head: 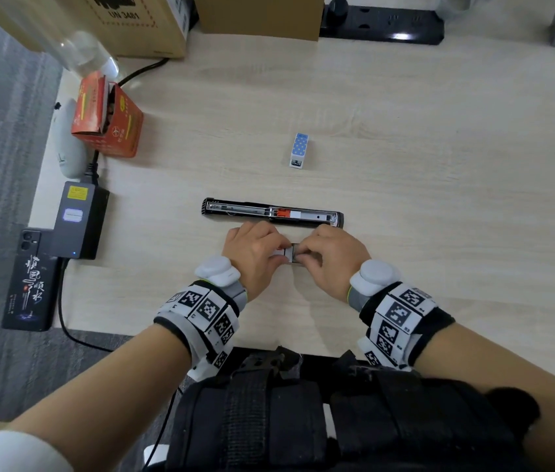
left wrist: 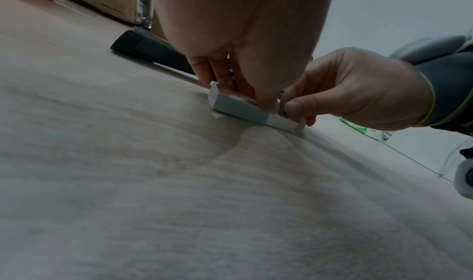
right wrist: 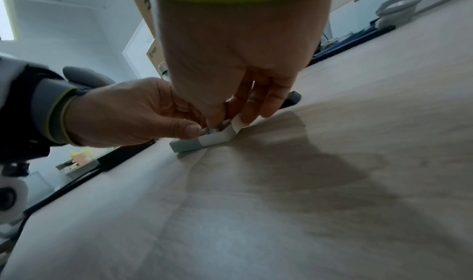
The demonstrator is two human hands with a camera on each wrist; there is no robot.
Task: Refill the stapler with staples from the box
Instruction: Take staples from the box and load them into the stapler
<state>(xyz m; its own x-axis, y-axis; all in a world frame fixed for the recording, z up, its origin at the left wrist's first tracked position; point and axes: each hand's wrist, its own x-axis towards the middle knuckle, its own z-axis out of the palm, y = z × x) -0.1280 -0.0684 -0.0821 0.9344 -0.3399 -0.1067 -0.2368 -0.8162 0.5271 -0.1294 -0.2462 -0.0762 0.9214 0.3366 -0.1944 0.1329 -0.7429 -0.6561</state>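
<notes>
The black stapler (head: 272, 212) lies opened flat on the wooden table, its metal staple channel facing up. Just in front of it, both hands meet over a small staple box (head: 290, 254). My left hand (head: 277, 250) grips the box's teal sleeve (left wrist: 238, 110) from above and holds it on the table. The white inner tray (left wrist: 281, 123) sticks out toward my right hand (head: 301, 255), whose thumb and fingers pinch a metal strip of staples (left wrist: 282, 106) at the tray. In the right wrist view the right hand (right wrist: 227, 120) reaches into the tray (right wrist: 217, 137) beside the left thumb (right wrist: 189, 129).
A small blue dotted box (head: 299, 149) stands beyond the stapler. At the left sit an orange carton (head: 109, 120), a black power adapter (head: 78, 219) with its cable, and a phone (head: 32, 281). Cardboard boxes (head: 259, 15) and a power strip (head: 381, 23) line the far edge.
</notes>
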